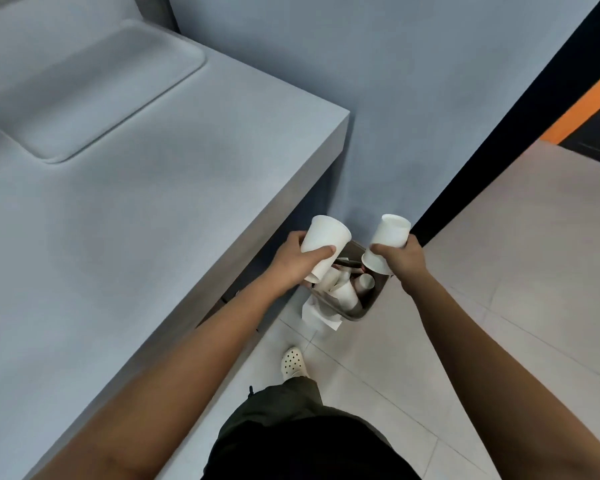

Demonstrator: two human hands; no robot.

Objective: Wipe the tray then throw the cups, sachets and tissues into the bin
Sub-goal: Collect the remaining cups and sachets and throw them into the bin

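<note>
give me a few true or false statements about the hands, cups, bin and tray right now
1. Each hand holds a white cup. True: the left hand grips the left cup, and the right hand grips the right cup.
2. The bin is empty. False: several white cups already lie in it.
3. The tray sits on the counter with nothing on it. True.
4. The bin stands on the counter. False: it stands on the floor, beside the counter's end.
5. Both cups are held above the bin. True.
6. White paper hangs over the bin's near rim. True.
</note>
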